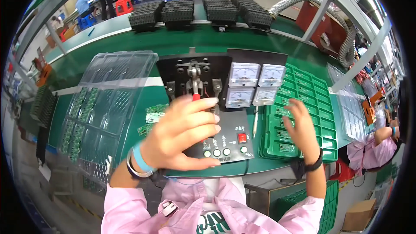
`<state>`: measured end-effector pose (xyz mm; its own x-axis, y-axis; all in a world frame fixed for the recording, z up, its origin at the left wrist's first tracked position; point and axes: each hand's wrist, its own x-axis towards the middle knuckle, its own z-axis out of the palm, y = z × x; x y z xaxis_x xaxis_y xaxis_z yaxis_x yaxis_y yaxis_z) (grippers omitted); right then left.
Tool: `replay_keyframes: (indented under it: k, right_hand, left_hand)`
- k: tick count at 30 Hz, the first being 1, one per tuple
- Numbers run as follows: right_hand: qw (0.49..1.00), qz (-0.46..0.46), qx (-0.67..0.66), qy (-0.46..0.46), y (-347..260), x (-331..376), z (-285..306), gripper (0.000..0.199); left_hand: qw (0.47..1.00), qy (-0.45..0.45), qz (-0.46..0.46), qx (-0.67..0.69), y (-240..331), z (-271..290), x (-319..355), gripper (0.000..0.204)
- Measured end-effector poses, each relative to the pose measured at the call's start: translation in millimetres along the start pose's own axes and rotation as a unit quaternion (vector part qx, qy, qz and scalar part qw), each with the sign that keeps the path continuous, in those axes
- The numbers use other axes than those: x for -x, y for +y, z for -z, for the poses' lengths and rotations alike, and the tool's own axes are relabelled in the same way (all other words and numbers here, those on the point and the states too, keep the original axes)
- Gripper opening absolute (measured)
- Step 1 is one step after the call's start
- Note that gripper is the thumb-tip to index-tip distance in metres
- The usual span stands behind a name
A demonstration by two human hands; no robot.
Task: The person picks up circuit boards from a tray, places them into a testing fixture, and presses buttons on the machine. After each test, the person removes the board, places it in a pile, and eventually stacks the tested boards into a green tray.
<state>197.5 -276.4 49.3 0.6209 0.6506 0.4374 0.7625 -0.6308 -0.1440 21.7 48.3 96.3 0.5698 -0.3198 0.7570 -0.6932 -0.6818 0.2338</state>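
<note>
My left hand (180, 132) is over a black test fixture (190, 67), its fingers stretched out and its thumb apart. Behind its index finger shows the red-handled lever (196, 97) of a metal toggle clamp; whether the hand presses it I cannot tell. The palm side and part of the fixture's base are hidden. My right hand (300, 125), slightly blurred, hovers above a green compartment tray (323, 123) with its fingers apart, holding nothing visible. Small circuit boards (286, 134) lie in the tray's left compartments. More boards (149, 119) lie loose beside my left hand.
Four analog meters (242, 76) stand on the fixture's right, above a red switch (242, 138) and several round buttons (226, 151). A pen-like tool (255, 121) lies beside the green tray. Clear plastic trays (117, 91) with boards are at left. Black racks (177, 11) stand across the back.
</note>
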Motion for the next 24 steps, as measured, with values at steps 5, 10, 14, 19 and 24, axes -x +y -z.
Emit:
replay_keyframes:
  k: [5, 10, 14, 19, 24]
  right_hand:
    - [0.982, 0.136, -0.130, -0.015, -76.3, 35.0, -25.9, 0.047]
    - [0.960, 0.258, -0.105, -0.035, -148.1, 63.5, -71.0, 0.053]
    - [0.965, 0.218, -0.117, 0.089, -159.5, 76.2, -87.3, 0.053]
    - [0.973, 0.170, -0.056, 0.148, -156.1, 81.8, -101.0, 0.048]
    - [0.984, 0.128, -0.089, 0.086, -160.2, 75.7, -98.8, 0.041]
  left_hand:
    - [0.993, 0.045, 0.113, -0.013, 25.6, -3.8, 64.2, 0.049]
    - [0.965, -0.080, 0.245, -0.042, 17.3, -11.5, 106.7, 0.041]
    - [0.958, -0.085, 0.271, -0.036, 9.8, -24.5, 128.6, 0.039]
    - [0.960, -0.076, 0.267, -0.043, 4.6, -21.0, 129.7, 0.040]
    - [0.968, -0.050, 0.230, -0.091, -2.5, -18.9, 107.4, 0.053]
